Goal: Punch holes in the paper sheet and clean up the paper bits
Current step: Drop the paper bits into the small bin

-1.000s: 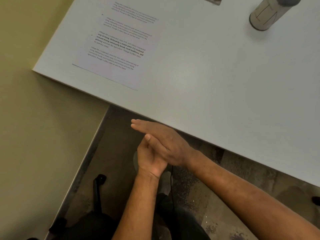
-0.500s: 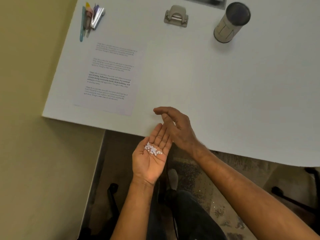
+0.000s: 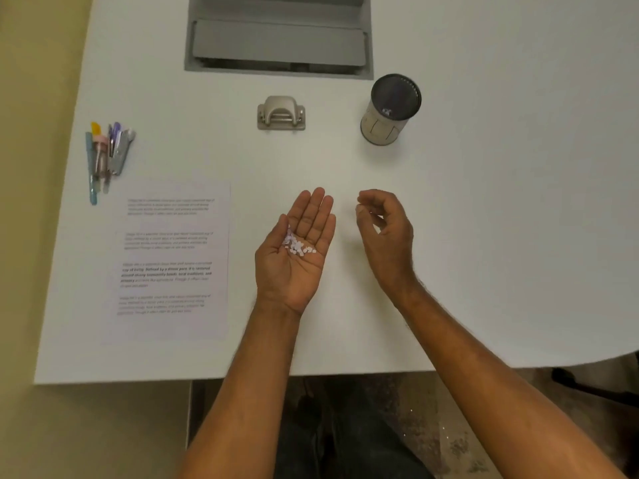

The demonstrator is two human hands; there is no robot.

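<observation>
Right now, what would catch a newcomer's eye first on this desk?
The small heap of white paper bits in the open left hand, held palm-up over the white table. Beside it the right hand hovers, fingers curled. Farther back stand the grey metal hole punch and a beige cylindrical cup.

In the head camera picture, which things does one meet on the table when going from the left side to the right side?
pens → paper sheet → hole punch → left hand holding paper bits → right hand, with the cup behind it.

A bundle of pens lies on the white tabletop, far left of the fingers; a grey recessed hatch sits well beyond them.
</observation>
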